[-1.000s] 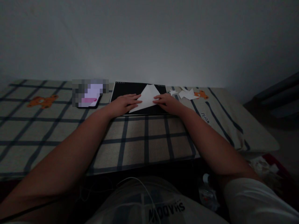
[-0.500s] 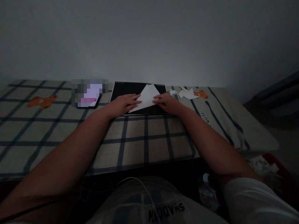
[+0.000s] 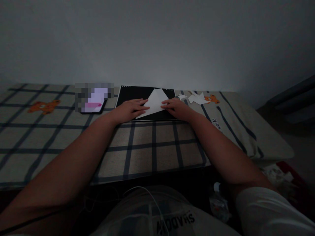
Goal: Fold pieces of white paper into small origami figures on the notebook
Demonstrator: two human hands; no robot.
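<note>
A folded sheet of white paper (image 3: pixel 155 102) lies on a black board (image 3: pixel 133 93) with small white marks along its far edge. My left hand (image 3: pixel 130 110) rests on the paper's left side, fingers stretched out and apart. On the right side, my right hand (image 3: pixel 176 107) lies with its fingertips on the paper, fingers also extended. Both hands press from above rather than wrap around it. Parts of the paper's side edges are hidden under the fingers.
A phone (image 3: pixel 95 101) with a lit screen lies left of the board. To the right are folded white paper pieces (image 3: pixel 199 98) and a smaller white scrap (image 3: pixel 182 97). A checked cloth (image 3: pixel 142 147) covers the table. Below its edge stands a clear plastic bottle (image 3: pixel 219 203).
</note>
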